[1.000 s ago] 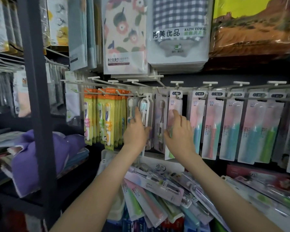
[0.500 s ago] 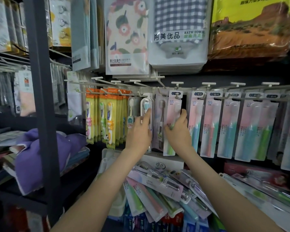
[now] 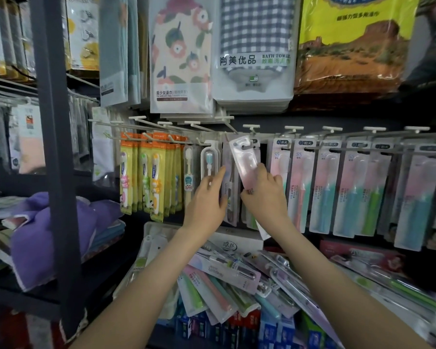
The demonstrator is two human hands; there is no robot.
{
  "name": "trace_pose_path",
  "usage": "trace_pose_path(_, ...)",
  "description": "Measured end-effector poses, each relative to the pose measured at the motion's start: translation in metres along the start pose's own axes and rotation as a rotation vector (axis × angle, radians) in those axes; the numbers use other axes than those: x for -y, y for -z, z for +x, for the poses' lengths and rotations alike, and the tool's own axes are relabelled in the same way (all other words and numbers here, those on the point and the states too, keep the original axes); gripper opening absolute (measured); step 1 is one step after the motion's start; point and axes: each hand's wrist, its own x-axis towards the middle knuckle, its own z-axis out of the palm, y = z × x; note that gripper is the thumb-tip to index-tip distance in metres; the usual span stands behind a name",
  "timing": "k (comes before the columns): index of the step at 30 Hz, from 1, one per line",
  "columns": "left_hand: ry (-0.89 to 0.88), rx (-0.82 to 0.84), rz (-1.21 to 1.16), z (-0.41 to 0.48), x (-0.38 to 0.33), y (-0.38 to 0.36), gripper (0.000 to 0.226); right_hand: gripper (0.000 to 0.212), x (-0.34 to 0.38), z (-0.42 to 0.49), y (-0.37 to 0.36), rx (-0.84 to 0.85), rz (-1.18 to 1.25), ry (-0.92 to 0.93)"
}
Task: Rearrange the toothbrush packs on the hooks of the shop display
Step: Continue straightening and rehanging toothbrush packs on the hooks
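Shop display, toothbrush section.

- Right hand (image 3: 264, 197): fingers and thumb curled round the lower half of a pink pack (image 3: 246, 163). The pack is tilted, its top leaning toward 11 o'clock. Its hang hole sits just under a hook (image 3: 251, 127) near the middle of the row. I cannot tell whether the hole is on the wire or clear of it.
- Left hand (image 3: 207, 201): holds nothing. Its fingers are nearly straight and the fingertips touch the edge of the hung packs (image 3: 227, 182) just at 9 o'clock of the pink pack, apparently steadying them.
- At 3 o'clock of the hands, pink-and-teal packs (image 3: 325, 192) hang hook after hook in tidy order. At 9 o'clock, orange packs (image 3: 146, 177) hang close together, also orderly.
- At 6 o'clock, below the hooks, a heap of loose packs (image 3: 227, 275) lies criss-crossed.

Judgement: work is mid-way. The outer hooks look sorted, and the middle hooks are the ones in hand. One pack is in transfer now. If the heap below belongs on hooks, a good deal remains.
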Motion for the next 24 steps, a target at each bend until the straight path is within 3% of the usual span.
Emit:
trace_pose_path(3, 0.006, -0.052, -0.068, -0.006, -0.013, 0.000, 0.066, 0.064, 0.003, -0.014, 0.014, -0.009, -0.036, 0.099)
trace_pose_path(7, -0.018, -0.095, -0.167, -0.018, -0.028, -0.005, 0.060, 0.068, -0.004, -0.033, 0.034, 0.078, 0.119, 0.084)
trace_pose_path(13, -0.068, -0.084, -0.200, -0.025, -0.061, -0.030, 0.052, 0.069, -0.052, -0.052, 0.067, 0.030, 0.043, 0.066)
trace_pose_path(18, -0.128, -0.072, -0.206, -0.020, -0.099, -0.060, 0.042, 0.068, -0.102, -0.059, 0.096, -0.015, 0.004, -0.035)
trace_pose_path(24, -0.185, 0.039, -0.150, -0.007, -0.147, -0.113, 0.039, 0.072, -0.168, -0.061, 0.124, -0.091, 0.086, -0.290)
